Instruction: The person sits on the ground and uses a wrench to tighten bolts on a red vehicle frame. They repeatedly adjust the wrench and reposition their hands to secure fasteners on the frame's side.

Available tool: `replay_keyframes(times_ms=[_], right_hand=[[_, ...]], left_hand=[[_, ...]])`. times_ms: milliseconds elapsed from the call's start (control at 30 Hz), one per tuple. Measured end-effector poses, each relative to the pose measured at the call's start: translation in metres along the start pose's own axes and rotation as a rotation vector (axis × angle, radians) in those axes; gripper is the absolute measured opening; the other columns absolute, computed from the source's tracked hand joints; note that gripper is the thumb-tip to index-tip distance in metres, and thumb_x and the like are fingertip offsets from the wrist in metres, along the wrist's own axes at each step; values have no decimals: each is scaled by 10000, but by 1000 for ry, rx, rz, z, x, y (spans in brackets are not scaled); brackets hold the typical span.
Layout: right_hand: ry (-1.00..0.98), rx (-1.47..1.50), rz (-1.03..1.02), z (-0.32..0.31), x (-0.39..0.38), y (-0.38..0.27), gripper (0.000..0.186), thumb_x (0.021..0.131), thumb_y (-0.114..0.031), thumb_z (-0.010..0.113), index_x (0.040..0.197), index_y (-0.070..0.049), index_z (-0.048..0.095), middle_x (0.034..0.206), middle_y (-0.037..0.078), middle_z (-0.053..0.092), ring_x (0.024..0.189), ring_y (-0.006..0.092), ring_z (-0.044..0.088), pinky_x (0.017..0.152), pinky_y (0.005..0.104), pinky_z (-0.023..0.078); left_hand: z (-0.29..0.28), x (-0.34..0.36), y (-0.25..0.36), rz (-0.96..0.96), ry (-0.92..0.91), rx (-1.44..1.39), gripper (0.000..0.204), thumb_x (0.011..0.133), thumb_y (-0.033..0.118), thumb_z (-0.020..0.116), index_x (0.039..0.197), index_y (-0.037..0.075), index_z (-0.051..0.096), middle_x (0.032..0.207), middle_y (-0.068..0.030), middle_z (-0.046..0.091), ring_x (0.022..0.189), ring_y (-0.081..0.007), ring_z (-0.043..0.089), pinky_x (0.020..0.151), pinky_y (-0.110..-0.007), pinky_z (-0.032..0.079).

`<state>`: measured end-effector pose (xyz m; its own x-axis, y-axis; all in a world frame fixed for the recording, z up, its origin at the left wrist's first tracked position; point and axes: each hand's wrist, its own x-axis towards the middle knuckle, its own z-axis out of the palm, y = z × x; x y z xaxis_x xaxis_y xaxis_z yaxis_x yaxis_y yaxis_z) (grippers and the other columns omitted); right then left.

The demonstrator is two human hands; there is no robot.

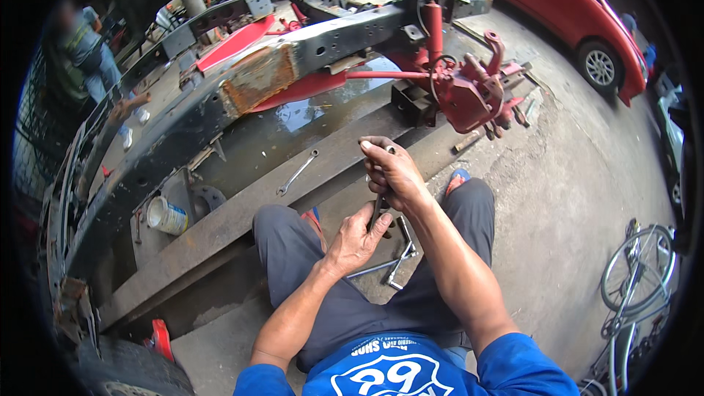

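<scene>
Blue shirt [458, 378] is being worn nearest the camera; ahead of it, a dark tool [377, 213] is being grasped by fingers of the left hand [355, 240] and right hand [394, 174]. A drop onto the floor [568, 198] is probably being risked by any loosening.

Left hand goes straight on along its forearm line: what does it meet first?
Probably the right hand, just ahead of the left hand with the dark tool between them. Depth is unclear from one view, so it might pass slightly under or over.
</scene>
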<state>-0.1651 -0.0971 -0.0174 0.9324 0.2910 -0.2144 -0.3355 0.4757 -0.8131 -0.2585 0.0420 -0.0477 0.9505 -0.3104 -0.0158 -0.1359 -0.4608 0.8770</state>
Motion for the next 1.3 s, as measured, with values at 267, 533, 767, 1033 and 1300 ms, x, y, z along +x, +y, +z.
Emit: replay_keyframes(times_ms=[267, 533, 767, 1033, 1300], right_hand=[[-117, -645, 38, -26, 1, -8, 455, 954, -342, 657, 1146, 68, 615, 805, 128, 653, 692, 197, 608, 654, 372, 515], [-46, -1062, -138, -52, 54, -34, 340, 922, -253, 590, 1095, 15, 709, 986, 260, 717, 919, 360, 723, 825, 445, 557], [70, -1408, -220, -105, 106, -65, 286, 916, -222, 611, 1073, -1, 703, 994, 259, 707, 996, 405, 687, 881, 483, 540], [-549, -1997, 316, -135, 122, -74, 289, 804, -117, 732, 1090, -105, 771, 1087, 102, 758, 968, 274, 729, 799, 446, 577], [-609, -1848, 436, -158, 44, -78, 319, 841, -127, 623, 1102, 19, 732, 1052, 169, 748, 958, 299, 732, 789, 447, 577]], left_hand=[[17, 47, 4, -68, 212, -619, 290, 1095, 262, 425, 1168, 10, 549, 866, -90, 683, 667, -195, 726, 522, -266, 547], [9, 96, 5, -176, 46, -325, 317, 1052, 280, 532, 1216, 12, 577, 1055, -98, 695, 841, -177, 716, 732, -300, 547], [17, 143, -8, -260, 79, -455, 342, 1039, 262, 559, 1250, -6, 580, 1111, -148, 686, 927, -224, 722, 773, -311, 563], [17, 164, -105, -448, 2, -268, 345, 1033, 262, 553, 1269, 14, 594, 1089, -107, 682, 960, -191, 699, 784, -283, 544], [195, 86, -273, -608, -518, 516, 307, 909, 209, 653, 1155, 26, 672, 1169, -219, 695, 1143, -354, 649, 976, -430, 504]])
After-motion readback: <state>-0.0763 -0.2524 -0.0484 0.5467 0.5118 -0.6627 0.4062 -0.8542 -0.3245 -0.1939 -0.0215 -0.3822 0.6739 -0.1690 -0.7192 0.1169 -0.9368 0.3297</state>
